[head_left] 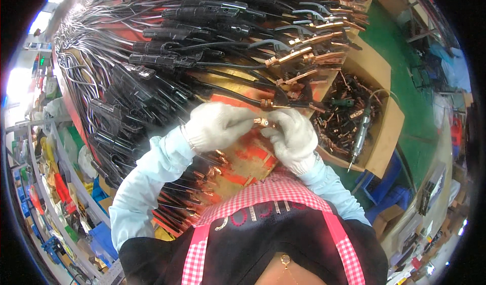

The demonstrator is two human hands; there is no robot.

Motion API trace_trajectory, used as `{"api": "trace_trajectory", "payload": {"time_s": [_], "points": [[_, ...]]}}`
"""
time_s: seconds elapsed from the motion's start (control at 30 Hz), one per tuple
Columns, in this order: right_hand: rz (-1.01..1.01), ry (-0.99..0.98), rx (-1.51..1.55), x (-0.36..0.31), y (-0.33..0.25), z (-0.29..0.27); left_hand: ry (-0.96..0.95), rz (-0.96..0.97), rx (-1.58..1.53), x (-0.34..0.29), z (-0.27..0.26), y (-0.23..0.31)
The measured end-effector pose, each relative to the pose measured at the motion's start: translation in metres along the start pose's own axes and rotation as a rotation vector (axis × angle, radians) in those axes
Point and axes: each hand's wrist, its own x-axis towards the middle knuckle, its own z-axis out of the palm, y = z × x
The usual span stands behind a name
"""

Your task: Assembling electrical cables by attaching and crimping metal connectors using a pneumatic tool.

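Both hands wear white gloves and meet over the middle of the table. My left hand [210,126] pinches a small copper fitting [261,122] between its fingertips. From the other side, my right hand [294,139] is closed at the same fitting, its fingers partly hiding the far end. Just beyond them lies a black cable [233,95] with a copper end [267,103]. Farther off, several welding electrode holders [298,52] with copper jaws and grey levers lie side by side, joined to black cables.
A cardboard box [389,128] full of small copper and dark parts stands at the right, with a power screwdriver [361,136] lying across it. Black handle sleeves [167,60] and bare-ended cables [174,204] cover the table's left. Blue crates [392,199] stand on the green floor [405,103].
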Motion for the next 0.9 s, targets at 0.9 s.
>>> {"api": "trace_trajectory", "payload": {"time_s": [0.9], "points": [[-0.296,-0.165,0.003,0.022,0.008,0.006,-0.389,-0.372,-0.253,0.018,-0.014,0.0]]}}
